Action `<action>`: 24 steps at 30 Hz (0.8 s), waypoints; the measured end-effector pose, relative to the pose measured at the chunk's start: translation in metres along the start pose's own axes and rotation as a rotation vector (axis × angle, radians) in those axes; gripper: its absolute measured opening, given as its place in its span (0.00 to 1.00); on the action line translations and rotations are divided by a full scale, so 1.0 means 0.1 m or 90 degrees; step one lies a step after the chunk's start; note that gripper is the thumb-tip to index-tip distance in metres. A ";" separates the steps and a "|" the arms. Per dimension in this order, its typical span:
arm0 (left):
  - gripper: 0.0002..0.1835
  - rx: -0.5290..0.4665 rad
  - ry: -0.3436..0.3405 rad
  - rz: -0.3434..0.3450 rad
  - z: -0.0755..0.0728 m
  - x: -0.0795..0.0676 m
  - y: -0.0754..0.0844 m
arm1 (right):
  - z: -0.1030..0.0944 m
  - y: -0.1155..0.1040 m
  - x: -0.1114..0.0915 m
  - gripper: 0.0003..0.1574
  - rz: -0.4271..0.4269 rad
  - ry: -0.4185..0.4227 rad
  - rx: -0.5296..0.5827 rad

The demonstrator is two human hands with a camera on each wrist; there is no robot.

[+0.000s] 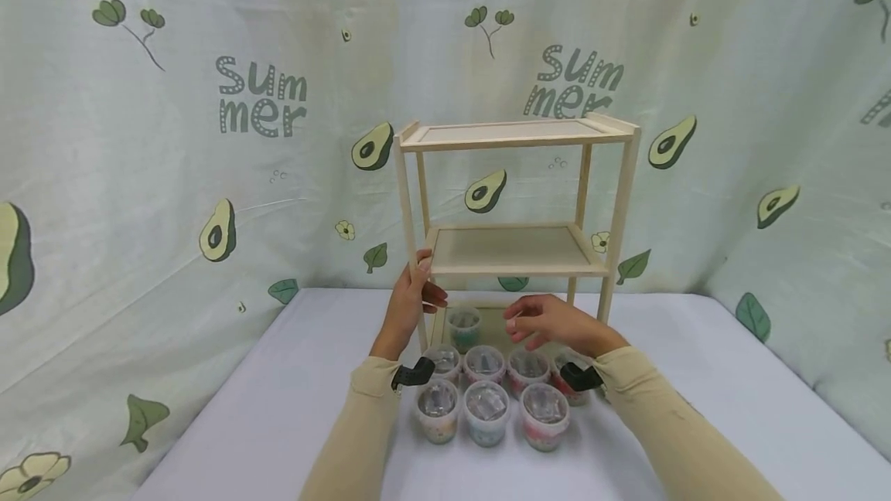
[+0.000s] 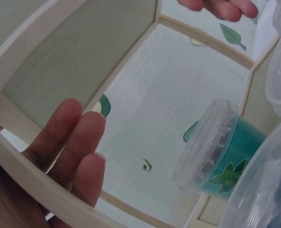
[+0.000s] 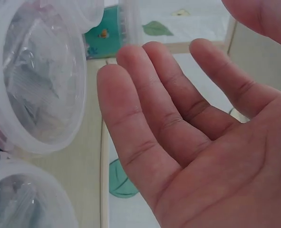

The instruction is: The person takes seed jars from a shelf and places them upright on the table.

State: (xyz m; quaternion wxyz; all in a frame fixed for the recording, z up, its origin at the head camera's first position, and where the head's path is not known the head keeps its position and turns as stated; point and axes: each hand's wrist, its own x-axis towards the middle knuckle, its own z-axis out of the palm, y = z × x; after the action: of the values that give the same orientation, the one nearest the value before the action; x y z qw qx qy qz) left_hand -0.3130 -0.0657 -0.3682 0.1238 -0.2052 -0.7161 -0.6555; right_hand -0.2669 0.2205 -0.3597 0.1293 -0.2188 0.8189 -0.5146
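My left hand (image 1: 409, 304) holds the left front post of a wooden shelf rack (image 1: 515, 269), just below its middle board. In the left wrist view its fingers (image 2: 85, 137) reach past the post into the rack. My right hand (image 1: 557, 323) hovers above the bottom board's front, palm turned inward, fingers spread and loosely bent, nothing in them. Between the hands, a lidded plastic tub of teal stuff (image 1: 464, 328) stands on the bottom board at the left; a leaf print shows on its side (image 2: 221, 156).
Several clear-lidded tubs stand in two rows before the rack, including a blue one (image 1: 486, 414) and a pink one (image 1: 544, 416) in front. Lids cover small clear packets. The white table (image 1: 278, 408) meets a printed cloth (image 1: 313, 176) behind and at both sides.
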 end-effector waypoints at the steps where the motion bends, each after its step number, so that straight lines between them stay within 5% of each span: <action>1: 0.30 -0.001 0.003 0.005 -0.01 0.00 0.00 | 0.00 0.00 0.02 0.29 0.000 -0.002 0.000; 10: 0.30 -0.001 -0.004 -0.005 -0.03 -0.01 -0.02 | -0.07 -0.01 0.19 0.32 0.015 -0.007 0.102; 17: 0.28 -0.005 0.008 0.010 -0.07 0.03 -0.01 | -0.05 -0.08 0.33 0.28 0.036 0.007 0.014; 24: 0.29 -0.014 -0.025 -0.009 -0.06 0.01 0.00 | 0.02 -0.05 0.41 0.30 0.079 -0.010 -0.034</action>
State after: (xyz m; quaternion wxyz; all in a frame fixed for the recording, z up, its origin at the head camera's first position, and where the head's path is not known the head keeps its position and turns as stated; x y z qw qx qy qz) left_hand -0.3148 -0.0716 -0.3668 0.1032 -0.2144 -0.7123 -0.6602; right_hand -0.3005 0.1972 -0.3553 0.1617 -0.1754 0.8432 -0.4818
